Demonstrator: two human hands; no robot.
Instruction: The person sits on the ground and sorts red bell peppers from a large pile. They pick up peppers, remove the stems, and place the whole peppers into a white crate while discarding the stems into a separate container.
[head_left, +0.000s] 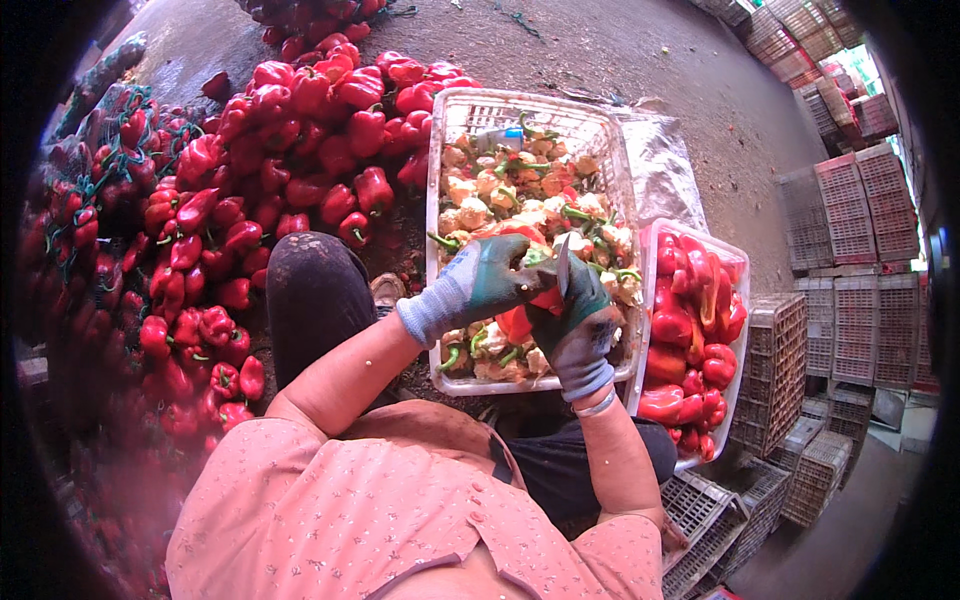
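Observation:
My left hand (495, 276), in a grey and green coated glove, is curled over a white plastic crate (437, 300). Its fingertips meet a red bell pepper piece (550, 301) between my hands; whether they grip it is hidden. My right hand (576, 319), gloved alike, is closed with a short knife blade (563, 266) standing up by its thumb. The red piece also lies against this hand's fingers. Beneath both hands, the crate holds many pale pepper cores (474, 214) with green stems and red scraps.
A large heap of red bell peppers (315, 142) covers the floor at left, beside netted peppers (90, 202). A second white crate (739, 360) at right holds red peppers. Stacked plastic crates (851, 199) line the right side. A whitish sack (660, 161) lies behind the crates.

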